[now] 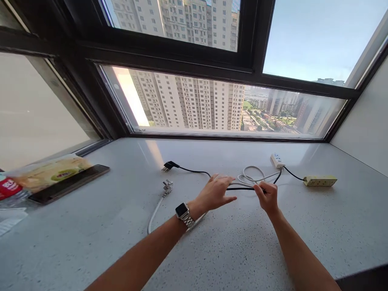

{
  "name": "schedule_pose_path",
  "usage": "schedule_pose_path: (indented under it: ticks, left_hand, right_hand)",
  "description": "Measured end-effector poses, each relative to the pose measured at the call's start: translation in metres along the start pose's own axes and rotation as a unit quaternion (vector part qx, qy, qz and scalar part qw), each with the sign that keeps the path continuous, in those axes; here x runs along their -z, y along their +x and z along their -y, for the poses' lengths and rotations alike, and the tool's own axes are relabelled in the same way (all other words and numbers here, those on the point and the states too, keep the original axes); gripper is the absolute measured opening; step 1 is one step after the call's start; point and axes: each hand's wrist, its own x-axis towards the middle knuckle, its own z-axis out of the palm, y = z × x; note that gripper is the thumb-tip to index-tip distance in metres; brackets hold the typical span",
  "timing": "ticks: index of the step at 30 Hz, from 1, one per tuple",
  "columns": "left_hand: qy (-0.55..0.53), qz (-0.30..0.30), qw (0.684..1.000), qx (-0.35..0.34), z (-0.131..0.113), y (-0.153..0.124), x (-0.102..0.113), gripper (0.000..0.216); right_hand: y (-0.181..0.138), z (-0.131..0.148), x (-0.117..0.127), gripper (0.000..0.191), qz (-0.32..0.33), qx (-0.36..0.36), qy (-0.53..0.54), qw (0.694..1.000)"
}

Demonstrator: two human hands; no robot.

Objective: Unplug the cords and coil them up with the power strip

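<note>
Two power strips lie on a pale speckled windowsill [212, 242]. The white strip [277, 160] has a white cable [253, 178] looped near my hands, ending in a white plug [167, 186]. The yellow-green strip [320, 180] has a black cable [194, 171] ending in a black plug [169, 165]. My left hand [214, 193], a watch on its wrist, lies with fingers stretched over the black and white cables. My right hand [266, 197] pinches the black cable where it crosses the white loop.
At the far left lie a dark phone [69, 184], a yellowish snack packet [51, 173] and a red wrapper [7, 188]. A large dark-framed window [212, 68] runs behind the sill. A white wall [366, 121] closes off the right.
</note>
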Motion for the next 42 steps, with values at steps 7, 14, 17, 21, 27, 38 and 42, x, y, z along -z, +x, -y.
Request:
schedule_pose_path:
  ticks: [7,14,17,21,27,38,42]
  left_hand:
    - [-0.4,0.063,0.902,0.15,0.018,0.014,0.007,0.044]
    - [-0.689,0.07,0.702,0.166,-0.051,0.007,0.053,0.046]
    - [-0.778,0.101,0.583,0.212,-0.077,0.009,0.061,0.044]
    - [-0.878,-0.005,0.433,0.207,-0.102,0.021,0.06,0.044]
    - [-0.905,-0.254,0.327,0.093,-0.109,0.05,0.055,0.042]
    - [-0.859,-0.329,0.377,0.106,-0.044,0.037,0.049,0.041]
    - [-0.864,-0.212,0.441,0.118,-0.029,0.024,0.046,0.04]
  right_hand:
    - [-0.002,-0.008,-0.002,0.051,-0.183,-0.066,0.04,0.98]
    - [-0.003,-0.009,-0.015,0.052,-0.149,-0.162,0.154,0.963]
    - [-0.005,-0.01,-0.025,0.052,-0.087,-0.186,0.202,0.958]
    - [-0.012,-0.011,-0.036,0.047,-0.014,-0.152,0.172,0.973]
    - [-0.019,-0.011,-0.041,0.092,0.075,-0.025,0.076,0.994]
    - [0.004,0.021,-0.001,0.067,0.008,-0.103,0.372,0.923]
    - [0.014,0.025,0.012,0.053,0.059,-0.253,0.516,0.816]
